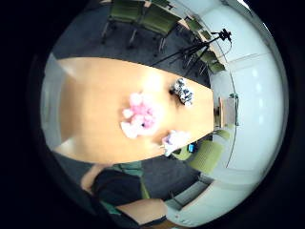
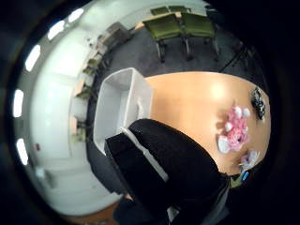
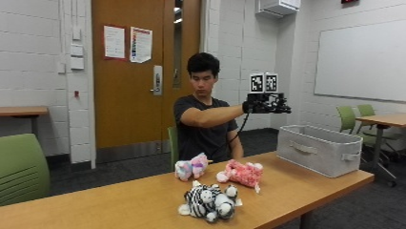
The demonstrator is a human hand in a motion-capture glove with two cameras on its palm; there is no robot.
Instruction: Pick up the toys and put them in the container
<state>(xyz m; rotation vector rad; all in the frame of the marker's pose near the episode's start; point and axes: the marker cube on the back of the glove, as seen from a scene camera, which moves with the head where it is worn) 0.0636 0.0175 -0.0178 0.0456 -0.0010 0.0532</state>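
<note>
Three plush toys lie on the wooden table [image 3: 114, 202]: a zebra [image 3: 209, 200] near the front edge, a pink one [image 3: 241, 172] in the middle, and a pastel white, pink and blue one [image 3: 191, 167] on the person's side. A grey fabric container [image 3: 320, 149] stands at the table's right end. My gloved right hand [image 3: 266, 102] is raised high over the table, between the toys and the container, with nothing in it and its fingers stretched out. From up there, the palm views show the pink toy [image 1: 139, 116], the zebra [image 1: 183, 90], the pastel toy [image 1: 174, 140] and the container [image 2: 117, 105], which looks empty.
A green chair [image 3: 22, 167] stands at the left and more green chairs [image 3: 361, 119] at a second table [image 3: 384, 119] on the right. A camera tripod [image 1: 200, 47] stands on the floor beyond the table. The person sits behind the table.
</note>
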